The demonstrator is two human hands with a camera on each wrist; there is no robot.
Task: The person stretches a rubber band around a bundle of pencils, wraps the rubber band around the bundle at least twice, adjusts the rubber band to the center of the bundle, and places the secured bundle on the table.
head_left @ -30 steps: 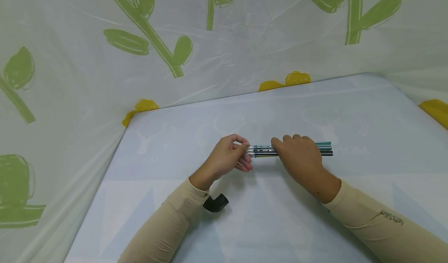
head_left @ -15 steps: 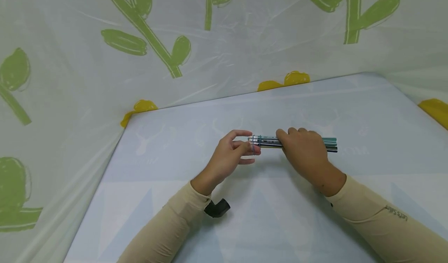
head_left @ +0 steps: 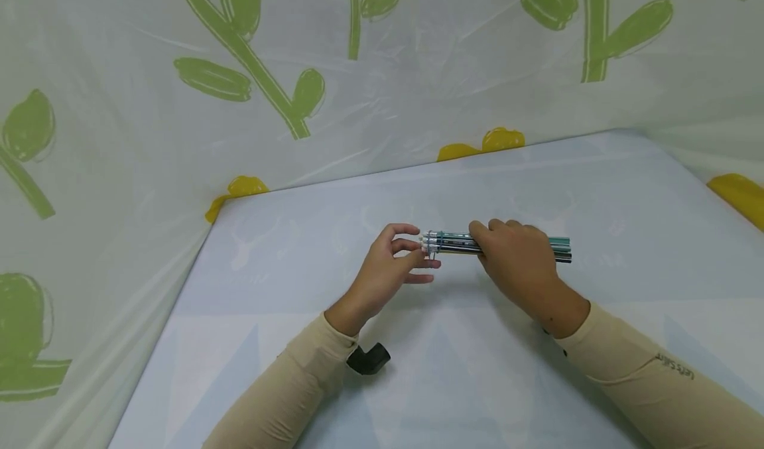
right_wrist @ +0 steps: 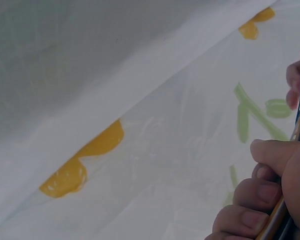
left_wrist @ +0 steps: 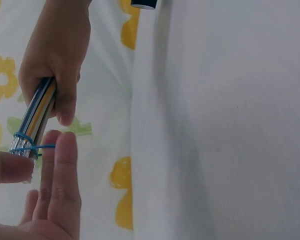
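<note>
Stick bundle (head_left: 456,243), likely pencils: glossy teal, dark and yellow, pale-ended | over tabletop (head_left: 477,383), short of its far edge | right hand (head_left: 516,256) grasping bundle | left hand (head_left: 382,263) fingers hooking stretched blue band (left_wrist: 46,146)

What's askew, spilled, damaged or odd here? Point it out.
Only one thing, likely just part of the handling: by the left grip, a strand of blue band stands out sideways from the end of the bundle of thin sticks, stretched to the fingers rather than lying snug. No spill or damage shows.
</note>
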